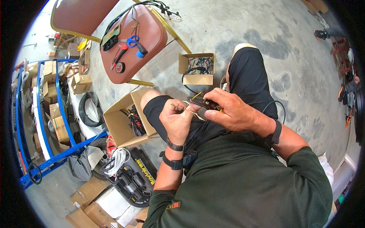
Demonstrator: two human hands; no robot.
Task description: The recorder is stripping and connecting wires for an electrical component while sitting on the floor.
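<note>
Over my lap, my left hand (175, 117) is closed in a pinch around thin wires (187, 108), some pale and one yellowish. My right hand (229, 110) is wrapped around hand pliers, possibly wire strippers (200, 101), with dark jaws and a bit of yellow at the handle. The jaws point left and meet the wires close to my left fingertips. A short yellow wire (197, 95) sticks up beside the jaws. A black cable (189, 88) runs from there toward a small box. Exactly where the jaws touch the wires is too small to tell.
On the brown chair (150, 36) lie blue scissors (132, 41), a red utility knife (119, 56), a tape roll (120, 67) and black cables. Small box (201, 79) ahead, larger carton (118, 123) left, both holding parts. Blue rack (61, 102) and black compressor (135, 178) stand left.
</note>
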